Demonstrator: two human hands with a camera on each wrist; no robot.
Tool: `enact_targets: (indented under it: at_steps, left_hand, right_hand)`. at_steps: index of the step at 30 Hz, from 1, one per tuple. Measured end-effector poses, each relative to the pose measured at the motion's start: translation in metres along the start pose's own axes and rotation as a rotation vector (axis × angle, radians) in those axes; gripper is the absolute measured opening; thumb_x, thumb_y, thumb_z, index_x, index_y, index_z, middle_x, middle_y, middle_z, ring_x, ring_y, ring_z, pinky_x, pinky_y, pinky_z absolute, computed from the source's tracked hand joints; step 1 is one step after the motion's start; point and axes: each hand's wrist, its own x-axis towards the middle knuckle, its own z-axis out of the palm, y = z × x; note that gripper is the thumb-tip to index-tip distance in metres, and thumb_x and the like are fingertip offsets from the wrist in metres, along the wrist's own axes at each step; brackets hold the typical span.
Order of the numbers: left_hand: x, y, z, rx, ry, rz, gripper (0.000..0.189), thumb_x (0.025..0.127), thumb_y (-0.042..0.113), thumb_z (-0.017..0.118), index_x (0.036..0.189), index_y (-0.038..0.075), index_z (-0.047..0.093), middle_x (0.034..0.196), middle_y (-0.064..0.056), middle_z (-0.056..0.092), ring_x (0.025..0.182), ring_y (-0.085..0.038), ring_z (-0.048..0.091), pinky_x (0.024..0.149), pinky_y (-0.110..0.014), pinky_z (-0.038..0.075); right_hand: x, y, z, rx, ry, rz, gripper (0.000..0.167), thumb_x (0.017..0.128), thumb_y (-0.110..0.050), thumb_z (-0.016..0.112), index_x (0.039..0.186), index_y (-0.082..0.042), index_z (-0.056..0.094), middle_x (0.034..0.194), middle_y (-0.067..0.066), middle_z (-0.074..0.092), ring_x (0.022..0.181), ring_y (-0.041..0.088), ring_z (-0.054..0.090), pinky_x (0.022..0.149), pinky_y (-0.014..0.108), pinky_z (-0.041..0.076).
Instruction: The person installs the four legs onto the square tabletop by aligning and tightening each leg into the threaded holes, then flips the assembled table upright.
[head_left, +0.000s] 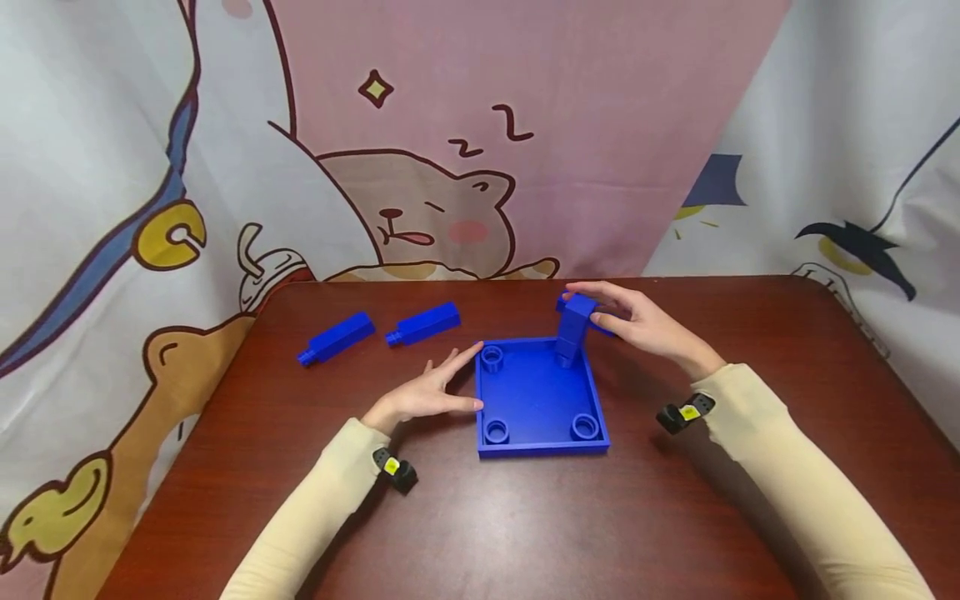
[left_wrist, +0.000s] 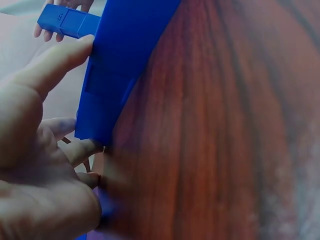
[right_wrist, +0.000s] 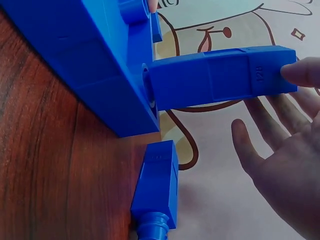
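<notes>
A square blue tray-like piece [head_left: 536, 392] with a raised rim and round sockets at its corners lies on the table. My left hand [head_left: 423, 393] touches its left side, fingers spread and fairly straight. A blue square leg [head_left: 574, 327] stands in the far right socket, tilted slightly. My right hand [head_left: 652, 327] pinches that leg near its top between thumb and fingers. In the right wrist view the leg [right_wrist: 205, 80] meets the socket; whether it is fully seated I cannot tell. Another blue leg [right_wrist: 156, 185] with a threaded end lies beside the tray piece, mostly hidden in the head view.
Two more blue legs with threaded ends, one farther left [head_left: 341, 337] and one nearer the tray piece [head_left: 426, 323], lie at the back left of the brown wooden table [head_left: 480, 517]. A cartoon-printed curtain [head_left: 585, 150] hangs behind the table and along its sides.
</notes>
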Motion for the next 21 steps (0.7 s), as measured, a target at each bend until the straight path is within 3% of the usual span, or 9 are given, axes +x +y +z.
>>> enact_targets:
  at_steps: [5,10,15,21]
  left_hand:
    - [0.002,0.000,0.001,-0.005,-0.003,-0.008,0.089,0.089,0.028,0.070,0.157,0.025,0.012,0.160,-0.004,0.012,0.145,-0.028,-0.009,0.108,-0.057,-0.015]
    - [0.003,0.001,-0.001,0.009,-0.019,-0.015,0.090,0.089,0.032,0.070,0.157,0.027,0.011,0.161,-0.001,0.010,0.145,-0.027,-0.010,0.109,-0.056,-0.014]
    - [0.003,0.000,-0.001,0.030,-0.025,-0.013,0.091,0.089,0.035,0.070,0.157,0.027,0.010,0.161,-0.001,0.010,0.145,-0.027,-0.010,0.109,-0.057,-0.014]
    - [0.000,0.005,-0.001,0.028,-0.010,-0.004,0.089,0.090,0.031,0.070,0.157,0.024,0.012,0.160,-0.003,0.011,0.145,-0.029,-0.008,0.109,-0.057,-0.013]
  right_hand:
    - [-0.005,0.000,0.000,0.002,0.046,0.077,0.041,0.099,-0.004,0.053,0.139,-0.001,0.048,0.137,0.012,0.052,0.126,0.027,0.049,0.096,0.024,0.043]
    - [-0.008,0.000,0.002,-0.033,0.152,0.128,0.039,0.093,-0.006,0.064,0.131,-0.005,0.057,0.129,0.012,0.058,0.117,0.026,0.056,0.089,0.026,0.049]
    - [-0.010,-0.001,0.007,-0.072,0.245,0.160,0.039,0.087,-0.004,0.071,0.125,-0.005,0.061,0.122,0.012,0.062,0.107,0.016,0.059,0.085,0.027,0.050]
    - [-0.010,-0.029,0.015,-0.106,0.294,0.184,0.038,0.083,0.003,0.073,0.119,0.006,0.059,0.113,0.019,0.062,0.099,0.016,0.060,0.084,0.038,0.049]
